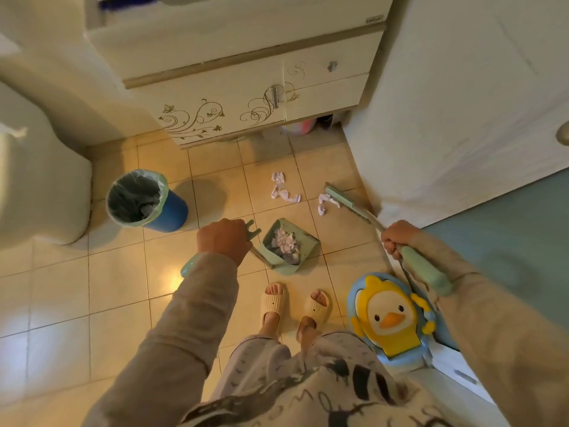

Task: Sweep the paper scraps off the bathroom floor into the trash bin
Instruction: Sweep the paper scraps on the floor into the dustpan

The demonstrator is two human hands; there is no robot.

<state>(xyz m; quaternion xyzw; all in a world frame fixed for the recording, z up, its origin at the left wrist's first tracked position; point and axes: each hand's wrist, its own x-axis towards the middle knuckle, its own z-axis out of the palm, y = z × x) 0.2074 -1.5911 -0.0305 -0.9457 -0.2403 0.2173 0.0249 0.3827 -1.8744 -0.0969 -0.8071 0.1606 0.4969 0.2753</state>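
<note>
Over on the left stands the toilet (40, 192), and just beside it on the tiled floor (92, 297) sits the blue trash bin (144, 201), lined with a pale green bag, some crumpled waste visible inside. Next along, the person's left hand (224, 240) is curled in a tight fist around the upright handle of the mint-green dustpan (288, 247); the pan rests on the tiles just ahead of their slippered feet (295, 305) and already holds a heap of torn paper. Beyond the pan, toward the decorated vanity cabinet (246, 100), loose paper scraps (282, 189) lie on the floor, a few twisted pieces together. A little further right, another scrap (326, 203) lies touching the edge of the green broom head (346, 203), which is down on the tiles close to the white door (462, 118). Its handle slants back to the right hand (397, 238), whose fingers are wrapped closed around it. Below that hand, a blue and yellow duck-shaped child seat (391, 315) leans near the person's right leg.
</note>
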